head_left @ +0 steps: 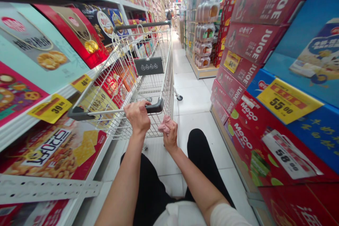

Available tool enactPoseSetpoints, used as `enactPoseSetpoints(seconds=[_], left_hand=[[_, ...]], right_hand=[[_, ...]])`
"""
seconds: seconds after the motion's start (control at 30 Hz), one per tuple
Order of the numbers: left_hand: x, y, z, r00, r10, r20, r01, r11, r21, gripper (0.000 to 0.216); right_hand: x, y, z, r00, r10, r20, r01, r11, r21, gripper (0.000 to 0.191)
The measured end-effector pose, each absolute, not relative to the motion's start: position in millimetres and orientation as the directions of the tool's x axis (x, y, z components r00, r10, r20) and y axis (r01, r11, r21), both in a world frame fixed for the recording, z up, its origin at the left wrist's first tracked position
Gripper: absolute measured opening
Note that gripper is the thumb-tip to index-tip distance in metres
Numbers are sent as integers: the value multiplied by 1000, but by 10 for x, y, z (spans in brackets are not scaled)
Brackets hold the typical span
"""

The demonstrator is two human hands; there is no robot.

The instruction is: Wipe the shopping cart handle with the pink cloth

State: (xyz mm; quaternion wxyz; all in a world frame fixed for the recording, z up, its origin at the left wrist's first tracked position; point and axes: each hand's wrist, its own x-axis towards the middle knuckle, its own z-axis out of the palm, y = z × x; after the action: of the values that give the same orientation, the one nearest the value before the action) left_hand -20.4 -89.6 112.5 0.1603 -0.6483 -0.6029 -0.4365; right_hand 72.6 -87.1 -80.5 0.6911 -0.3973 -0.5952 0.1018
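A wire shopping cart (169, 77) stands in front of me in the aisle. My left hand (139, 116) is closed over the dark plastic corner piece (156, 107) on the cart's near top rim. To the right and slightly lower, my right hand (171, 137) is closed round a crumpled pink cloth (166, 123), just beside the wire basket. A dark plate with small round icons (149, 66) hangs inside the cart, and a dark bar (143, 25) runs across its far end.
Shelves of gift boxes (50, 42) with yellow price tags (50, 108) line the left side close to the cart. Stacked drink cartons (246, 42) rise on the right. Farther on are a display of packed bottles (205, 30) and a distant person (168, 15). White tiles (190, 95) cover the floor.
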Motion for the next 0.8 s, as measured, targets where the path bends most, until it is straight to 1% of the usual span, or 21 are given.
enactPoseSetpoints(seconds=[0.1, 0.17, 0.27, 0.33, 0.4, 0.43, 0.5, 0.63, 0.73, 0.8], left_hand=[[-209, -898, 1119, -98, 649, 755, 920, -230, 317, 83], [-211, -897, 1114, -99, 650, 753, 923, -223, 314, 83], [-210, -895, 1106, -108, 646, 756, 935, -193, 299, 84], [-209, -894, 1102, -108, 643, 758, 939, -184, 291, 85], [-209, -895, 1100, -104, 638, 763, 939, -189, 286, 85], [-210, -896, 1098, -101, 633, 767, 939, -194, 284, 84], [-211, -896, 1094, -97, 618, 780, 938, -206, 280, 84], [-199, -898, 1086, -108, 602, 791, 932, -217, 292, 83], [-175, -904, 1087, -119, 607, 786, 926, -217, 308, 84], [-162, -909, 1090, -124, 607, 785, 925, -217, 313, 84]], right_hand=[[734, -894, -790, 255, 665, 702, 297, 637, -711, 19], [718, -878, -678, 257, 653, 712, 307, 644, -701, 24], [675, -830, -502, 203, 580, 789, 316, 724, -614, 27], [666, -812, -484, 187, 510, 840, 320, 777, -543, 23], [695, -817, -551, 215, 469, 857, 327, 792, -515, 18], [723, -826, -594, 231, 470, 852, 318, 791, -523, 16], [791, -841, -643, 259, 514, 818, 265, 776, -572, 16], [829, -806, -485, 291, 626, 724, 165, 712, -682, 24], [710, -728, -333, 259, 674, 691, 148, 680, -718, 31], [627, -689, -326, 252, 679, 690, 149, 677, -721, 29]])
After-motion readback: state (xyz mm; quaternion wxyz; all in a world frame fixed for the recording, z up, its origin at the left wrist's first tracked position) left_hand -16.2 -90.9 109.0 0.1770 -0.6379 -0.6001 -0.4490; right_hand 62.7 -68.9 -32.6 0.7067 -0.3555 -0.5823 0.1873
